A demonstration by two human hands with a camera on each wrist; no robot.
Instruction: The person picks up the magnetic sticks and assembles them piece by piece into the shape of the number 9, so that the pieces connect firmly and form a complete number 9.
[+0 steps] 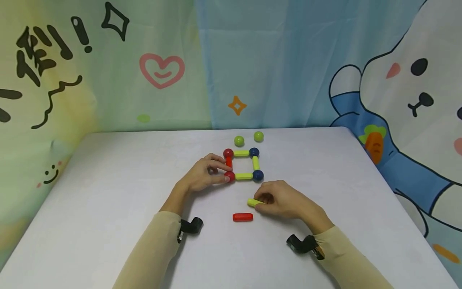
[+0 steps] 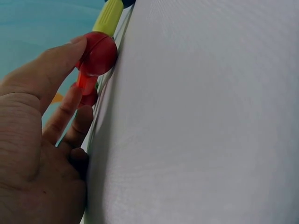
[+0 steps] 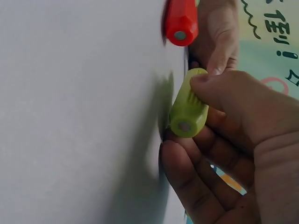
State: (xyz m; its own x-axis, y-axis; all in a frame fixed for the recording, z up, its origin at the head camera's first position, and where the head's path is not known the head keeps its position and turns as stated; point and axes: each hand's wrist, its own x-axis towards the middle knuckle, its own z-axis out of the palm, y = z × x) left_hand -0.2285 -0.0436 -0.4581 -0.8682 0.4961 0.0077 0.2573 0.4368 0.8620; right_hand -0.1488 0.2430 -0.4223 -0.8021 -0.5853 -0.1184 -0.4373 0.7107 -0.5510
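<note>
A square of magnetic rods and balls (image 1: 244,176) lies toward the back of the table. Its left side is a red rod (image 1: 229,162) between two red balls (image 1: 228,153); yellow-green rods and two blue balls (image 1: 258,175) make up the rest. My left hand (image 1: 205,173) holds this left side, thumb against the near red ball (image 2: 99,53) and a finger on the red rod. In front of the square, my right hand (image 1: 285,201) pinches a loose yellow-green magnetic rod (image 3: 189,109) between thumb and fingers, just above the table. A magnet shows at its end.
A loose red rod (image 1: 243,217) lies on the white table (image 1: 108,208), left of my right hand. Behind the square sit two green balls (image 1: 239,141). A printed curtain (image 1: 252,60) hangs along the far edge.
</note>
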